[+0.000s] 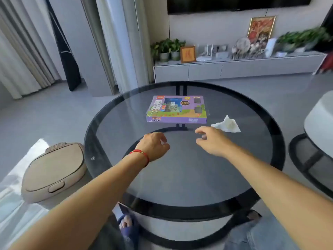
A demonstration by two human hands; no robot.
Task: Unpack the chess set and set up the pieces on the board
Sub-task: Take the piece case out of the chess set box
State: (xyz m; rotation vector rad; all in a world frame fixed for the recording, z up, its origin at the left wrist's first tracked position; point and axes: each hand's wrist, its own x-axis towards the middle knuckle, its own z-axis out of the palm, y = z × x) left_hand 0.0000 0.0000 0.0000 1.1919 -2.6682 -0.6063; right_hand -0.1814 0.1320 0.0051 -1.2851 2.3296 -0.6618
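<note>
A flat purple chess set box (pixel 177 109), wrapped in clear film, lies closed on the far half of the round glass table (pixel 180 177). Both my arms reach out over the table toward it. My left hand (pixel 155 145), with a red string at the wrist, hovers a short way in front of the box's near left corner, fingers loosely curled and holding nothing. My right hand (pixel 210 139) hovers in front of the box's near right corner, fingers relaxed and empty. Neither hand touches the box. No board or pieces are visible.
A crumpled white tissue (pixel 227 125) lies right of the box, just beyond my right hand. A beige lidded bin (pixel 54 170) stands on the floor at the table's left. A second round table with a white object (pixel 319 127) is at the right edge.
</note>
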